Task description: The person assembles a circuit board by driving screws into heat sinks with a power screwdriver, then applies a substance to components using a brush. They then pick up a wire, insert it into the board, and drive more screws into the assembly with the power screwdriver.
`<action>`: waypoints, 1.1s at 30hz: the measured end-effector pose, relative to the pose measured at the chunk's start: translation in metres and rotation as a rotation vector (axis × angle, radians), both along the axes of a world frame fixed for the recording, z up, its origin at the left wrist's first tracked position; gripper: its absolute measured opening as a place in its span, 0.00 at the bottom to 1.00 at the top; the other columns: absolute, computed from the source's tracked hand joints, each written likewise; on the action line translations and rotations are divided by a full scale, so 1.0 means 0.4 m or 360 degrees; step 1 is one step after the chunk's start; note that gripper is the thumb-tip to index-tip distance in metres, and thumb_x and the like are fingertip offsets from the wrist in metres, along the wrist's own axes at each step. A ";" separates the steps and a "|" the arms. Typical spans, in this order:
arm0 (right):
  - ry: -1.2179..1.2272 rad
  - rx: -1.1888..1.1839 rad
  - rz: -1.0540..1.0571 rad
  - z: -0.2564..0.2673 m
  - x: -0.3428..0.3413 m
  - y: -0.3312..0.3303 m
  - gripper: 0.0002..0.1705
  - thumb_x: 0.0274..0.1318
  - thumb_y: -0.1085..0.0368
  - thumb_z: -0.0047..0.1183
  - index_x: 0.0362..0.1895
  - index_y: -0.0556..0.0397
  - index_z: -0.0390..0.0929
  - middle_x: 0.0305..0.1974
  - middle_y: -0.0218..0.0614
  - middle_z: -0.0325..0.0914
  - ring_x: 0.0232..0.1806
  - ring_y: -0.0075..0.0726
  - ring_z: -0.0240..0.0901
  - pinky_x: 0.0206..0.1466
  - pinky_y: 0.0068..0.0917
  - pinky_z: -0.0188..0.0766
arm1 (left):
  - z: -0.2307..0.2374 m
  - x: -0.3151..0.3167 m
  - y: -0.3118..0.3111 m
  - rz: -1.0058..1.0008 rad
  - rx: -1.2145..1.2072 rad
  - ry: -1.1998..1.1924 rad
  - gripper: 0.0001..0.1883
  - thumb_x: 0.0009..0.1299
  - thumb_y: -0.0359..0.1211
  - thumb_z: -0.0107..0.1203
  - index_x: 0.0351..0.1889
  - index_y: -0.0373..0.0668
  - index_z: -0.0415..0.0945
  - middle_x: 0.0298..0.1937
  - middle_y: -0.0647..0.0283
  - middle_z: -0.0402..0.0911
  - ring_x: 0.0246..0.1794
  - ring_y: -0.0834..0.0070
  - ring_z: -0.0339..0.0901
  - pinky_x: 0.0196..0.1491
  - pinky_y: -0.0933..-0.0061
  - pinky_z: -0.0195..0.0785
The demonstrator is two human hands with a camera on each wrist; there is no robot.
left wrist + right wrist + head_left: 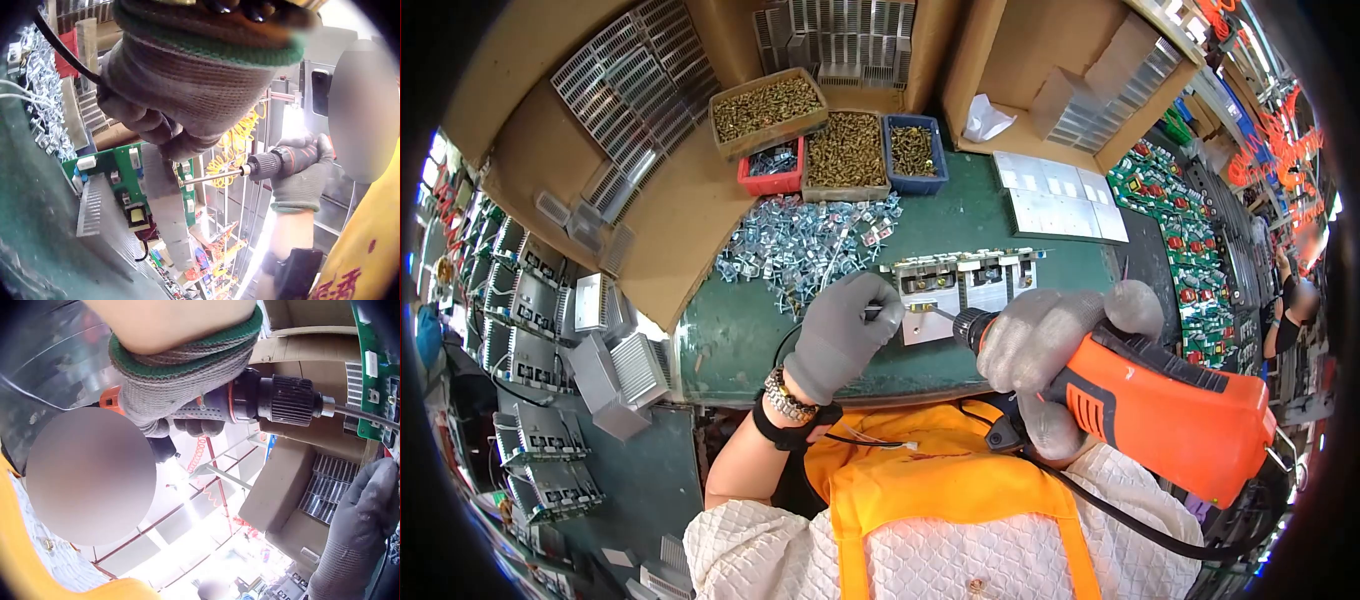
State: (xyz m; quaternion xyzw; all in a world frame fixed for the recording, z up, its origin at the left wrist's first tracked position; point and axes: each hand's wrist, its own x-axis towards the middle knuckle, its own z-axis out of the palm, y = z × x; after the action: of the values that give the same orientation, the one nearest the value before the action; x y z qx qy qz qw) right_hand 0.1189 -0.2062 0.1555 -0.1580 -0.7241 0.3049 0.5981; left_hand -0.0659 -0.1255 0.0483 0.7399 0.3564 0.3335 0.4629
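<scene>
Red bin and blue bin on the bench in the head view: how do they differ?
The red bin holds dark and silvery pieces; the blue bin holds brass-coloured fasteners. A tray overlaps the red bin's top, while the blue bin's is uncovered. Both flank another tray.

We see a green worktop with a loose heap of small silvery metal clips spread over its left part. Just behind the heap we have a red bin, a bin of brass-coloured screws and a blue bin, side by side. To our right, flat metal plates lie in adjoining rows. Nearer us, to the right of the clips, sits a finned metal heatsink with a green circuit board.
</scene>
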 end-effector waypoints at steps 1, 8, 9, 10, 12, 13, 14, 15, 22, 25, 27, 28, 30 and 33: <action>0.0029 -0.0015 -0.0043 -0.004 -0.002 -0.004 0.46 0.47 0.73 0.66 0.68 0.52 0.53 0.33 0.41 0.78 0.22 0.37 0.73 0.24 0.34 0.73 | -0.003 -0.001 0.003 -0.0027 -0.0012 0.0013 0.05 0.66 0.29 0.59 0.34 0.38 0.77 0.30 0.63 0.76 0.27 0.78 0.72 0.33 0.76 0.66; 0.0148 -0.0102 -0.0104 0.013 -0.024 -0.007 0.36 0.48 0.74 0.65 0.59 0.52 0.59 0.31 0.40 0.77 0.21 0.37 0.73 0.25 0.34 0.74 | -0.002 -0.002 0.003 -0.0080 -0.0018 0.0008 0.05 0.66 0.29 0.59 0.34 0.37 0.77 0.31 0.62 0.76 0.27 0.76 0.73 0.33 0.75 0.68; 0.0176 -0.0139 -0.0145 0.015 -0.028 -0.013 0.35 0.48 0.74 0.65 0.58 0.52 0.59 0.30 0.40 0.77 0.21 0.37 0.72 0.25 0.34 0.74 | -0.003 -0.002 0.003 -0.0074 -0.0018 0.0007 0.05 0.66 0.29 0.59 0.34 0.37 0.77 0.31 0.62 0.76 0.27 0.76 0.73 0.33 0.75 0.68; 0.0166 -0.0169 -0.0112 0.010 -0.022 -0.018 0.37 0.44 0.76 0.67 0.57 0.53 0.60 0.33 0.39 0.77 0.28 0.37 0.75 0.34 0.36 0.75 | -0.004 -0.002 0.003 -0.0073 0.0011 0.0005 0.05 0.66 0.29 0.59 0.34 0.37 0.77 0.31 0.62 0.76 0.27 0.76 0.73 0.33 0.75 0.68; 0.0155 -0.0199 -0.0076 0.013 -0.017 -0.012 0.38 0.41 0.78 0.69 0.56 0.53 0.62 0.35 0.38 0.77 0.36 0.38 0.77 0.43 0.37 0.77 | -0.005 -0.002 0.002 -0.0069 0.0041 0.0004 0.05 0.66 0.29 0.59 0.34 0.37 0.77 0.31 0.62 0.76 0.27 0.76 0.73 0.33 0.74 0.68; 0.0023 -0.0115 -0.0054 0.021 -0.013 0.002 0.37 0.45 0.76 0.66 0.58 0.53 0.60 0.32 0.39 0.76 0.28 0.37 0.74 0.34 0.36 0.75 | -0.005 -0.002 0.002 -0.0069 0.0031 0.0007 0.05 0.66 0.29 0.59 0.34 0.37 0.77 0.31 0.62 0.76 0.27 0.77 0.73 0.33 0.74 0.68; -0.0043 -0.0070 -0.0043 0.025 -0.018 0.002 0.36 0.47 0.75 0.64 0.59 0.53 0.58 0.30 0.39 0.76 0.25 0.37 0.72 0.29 0.35 0.74 | -0.005 -0.001 0.002 -0.0070 0.0023 0.0010 0.05 0.65 0.29 0.59 0.34 0.37 0.77 0.31 0.62 0.76 0.28 0.77 0.73 0.33 0.74 0.68; -0.0108 -0.0024 -0.0032 0.028 -0.023 0.002 0.36 0.49 0.74 0.62 0.60 0.53 0.57 0.28 0.40 0.75 0.21 0.36 0.71 0.25 0.35 0.73 | -0.008 -0.001 0.003 -0.0068 0.0028 0.0011 0.05 0.65 0.29 0.59 0.34 0.37 0.77 0.31 0.62 0.76 0.28 0.77 0.73 0.33 0.74 0.68; 0.0107 -0.0219 -0.0032 0.004 -0.033 -0.016 0.37 0.50 0.76 0.61 0.64 0.53 0.58 0.33 0.39 0.74 0.27 0.31 0.68 0.25 0.27 0.68 | -0.015 -0.002 0.001 -0.0053 -0.0063 0.0031 0.05 0.66 0.30 0.59 0.35 0.38 0.77 0.30 0.64 0.77 0.30 0.79 0.71 0.34 0.75 0.67; 0.0346 -0.0340 0.0069 -0.002 -0.023 -0.047 0.35 0.54 0.74 0.59 0.65 0.51 0.59 0.35 0.39 0.73 0.29 0.27 0.65 0.22 0.21 0.64 | -0.012 -0.001 0.002 -0.0098 -0.0098 0.0045 0.06 0.66 0.30 0.59 0.36 0.38 0.77 0.29 0.66 0.76 0.30 0.81 0.70 0.35 0.76 0.66; 0.0438 -0.0347 0.0236 -0.016 0.008 -0.060 0.38 0.58 0.72 0.56 0.70 0.48 0.54 0.36 0.42 0.73 0.27 0.29 0.65 0.19 0.22 0.63 | 0.009 -0.006 0.011 -0.0195 -0.0374 0.0080 0.07 0.66 0.31 0.59 0.36 0.36 0.77 0.30 0.62 0.78 0.29 0.77 0.74 0.34 0.74 0.68; 0.0457 -0.0351 0.0281 -0.008 0.019 -0.052 0.38 0.59 0.72 0.55 0.71 0.47 0.53 0.36 0.43 0.73 0.27 0.29 0.65 0.19 0.23 0.62 | 0.015 -0.008 0.014 -0.0203 -0.0360 0.0082 0.07 0.66 0.31 0.59 0.36 0.36 0.77 0.30 0.62 0.78 0.29 0.77 0.74 0.34 0.74 0.68; 0.0566 -0.0129 0.0375 0.031 0.045 -0.021 0.45 0.52 0.73 0.59 0.72 0.48 0.50 0.31 0.39 0.74 0.21 0.30 0.66 0.19 0.25 0.67 | 0.016 -0.010 0.013 -0.0204 -0.0285 0.0148 0.08 0.66 0.32 0.59 0.37 0.36 0.77 0.29 0.64 0.77 0.29 0.79 0.72 0.33 0.75 0.67; 0.0714 -0.0076 0.0198 0.109 0.078 -0.037 0.49 0.47 0.73 0.63 0.72 0.52 0.49 0.25 0.32 0.75 0.15 0.27 0.68 0.18 0.25 0.71 | 0.035 -0.010 0.017 -0.0233 -0.0387 0.0167 0.08 0.68 0.33 0.58 0.36 0.37 0.77 0.27 0.70 0.74 0.29 0.83 0.67 0.34 0.77 0.63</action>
State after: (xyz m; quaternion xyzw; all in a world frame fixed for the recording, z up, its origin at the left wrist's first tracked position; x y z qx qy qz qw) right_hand 0.1501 -0.2210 0.1990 -0.0555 -0.5740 0.3858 0.7202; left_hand -0.0697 -0.1188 0.0622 0.7187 0.3631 0.2142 0.5529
